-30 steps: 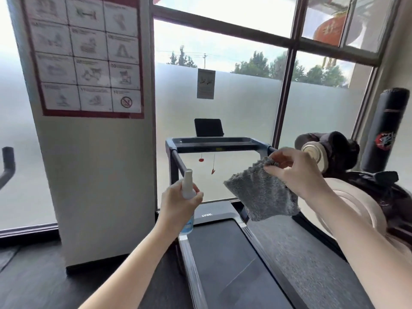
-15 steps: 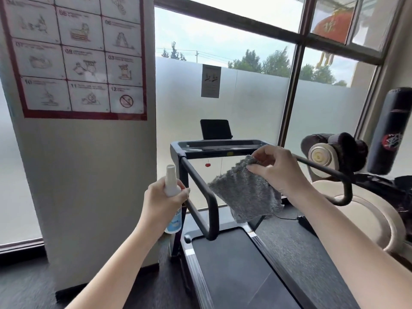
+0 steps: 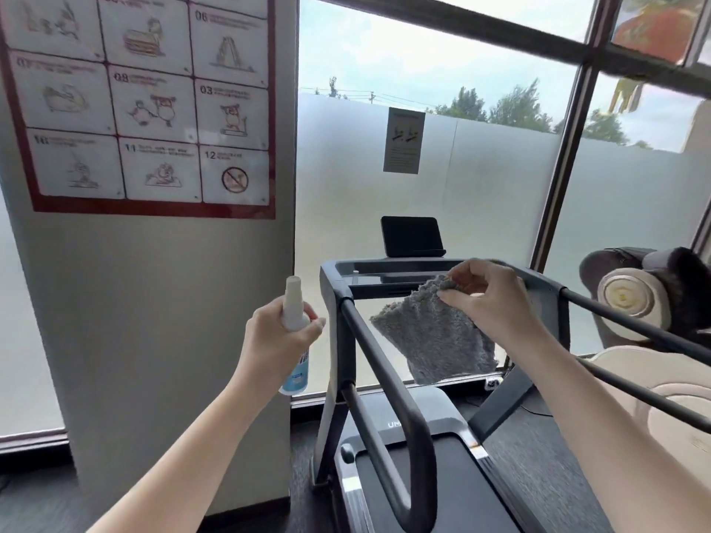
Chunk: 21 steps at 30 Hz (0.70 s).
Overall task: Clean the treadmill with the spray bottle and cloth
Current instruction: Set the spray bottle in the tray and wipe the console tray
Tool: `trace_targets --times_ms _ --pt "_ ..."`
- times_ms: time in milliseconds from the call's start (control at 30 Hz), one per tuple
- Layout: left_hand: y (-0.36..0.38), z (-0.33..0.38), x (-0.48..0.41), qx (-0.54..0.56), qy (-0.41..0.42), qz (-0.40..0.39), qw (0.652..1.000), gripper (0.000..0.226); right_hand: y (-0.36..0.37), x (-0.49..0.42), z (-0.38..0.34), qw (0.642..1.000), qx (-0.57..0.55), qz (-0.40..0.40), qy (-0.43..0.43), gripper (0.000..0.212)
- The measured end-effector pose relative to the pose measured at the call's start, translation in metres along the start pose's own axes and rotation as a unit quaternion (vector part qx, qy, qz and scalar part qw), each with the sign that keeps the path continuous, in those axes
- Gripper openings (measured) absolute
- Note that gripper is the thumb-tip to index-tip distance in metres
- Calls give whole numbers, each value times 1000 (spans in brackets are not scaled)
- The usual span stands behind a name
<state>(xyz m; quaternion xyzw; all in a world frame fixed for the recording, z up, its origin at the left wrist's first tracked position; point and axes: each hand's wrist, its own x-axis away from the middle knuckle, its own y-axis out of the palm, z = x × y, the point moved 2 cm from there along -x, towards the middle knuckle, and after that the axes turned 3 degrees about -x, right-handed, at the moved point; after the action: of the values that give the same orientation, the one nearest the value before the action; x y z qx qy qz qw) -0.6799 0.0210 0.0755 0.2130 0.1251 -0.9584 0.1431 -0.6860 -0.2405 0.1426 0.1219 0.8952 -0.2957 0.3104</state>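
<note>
Treadmill [image 3: 408,417] is standing before me; my right hand [image 3: 488,298] is pinching the cloth [image 3: 434,340] by its corner so it is hanging open by the console [image 3: 392,269], my left hand [image 3: 277,340] gripping the spray bottle [image 3: 294,309] upright, likely for spraying.

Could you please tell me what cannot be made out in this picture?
Head view:
Spray bottle: middle and most of its label hidden by the left hand.
Cloth: top corner covered by the right hand.
Treadmill: belt cut off by the bottom edge.
Wall poster: text too small and blurred.
</note>
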Motion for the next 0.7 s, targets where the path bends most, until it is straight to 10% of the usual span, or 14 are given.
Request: trace_targets --times_ms 700 --pt "83 -143 -352 71 31 -116 990 21 172 -239 128 985 124 88 77 11"
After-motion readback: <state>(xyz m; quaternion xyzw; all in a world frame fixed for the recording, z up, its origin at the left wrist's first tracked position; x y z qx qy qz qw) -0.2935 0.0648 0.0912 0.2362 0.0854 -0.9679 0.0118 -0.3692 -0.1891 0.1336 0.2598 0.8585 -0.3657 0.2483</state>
